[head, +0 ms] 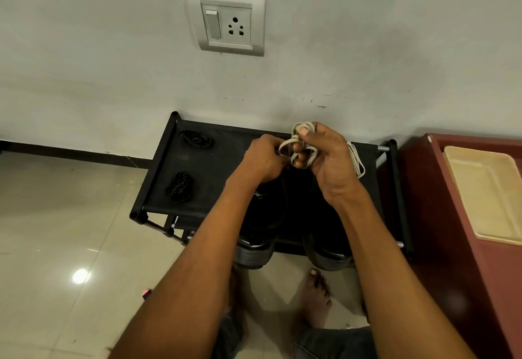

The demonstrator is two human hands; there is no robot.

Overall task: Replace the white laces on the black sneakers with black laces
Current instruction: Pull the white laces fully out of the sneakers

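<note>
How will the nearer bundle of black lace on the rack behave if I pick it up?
The nearer black lace bundle is probably floppy: it lies as a loose coil on the rack's fabric top. It likely weighs little, and it may unravel when lifted, since no tie is visible.

A low black rack (226, 166) stands on the tiled floor (70, 217), against the wall. On its fabric top lie two black lace bundles, one (197, 138) near the rack's back left corner, the other (179, 186) nearer its front left. Two black sneakers (262, 226) (327, 248) sit at the rack's front edge, heels overhanging.
</note>
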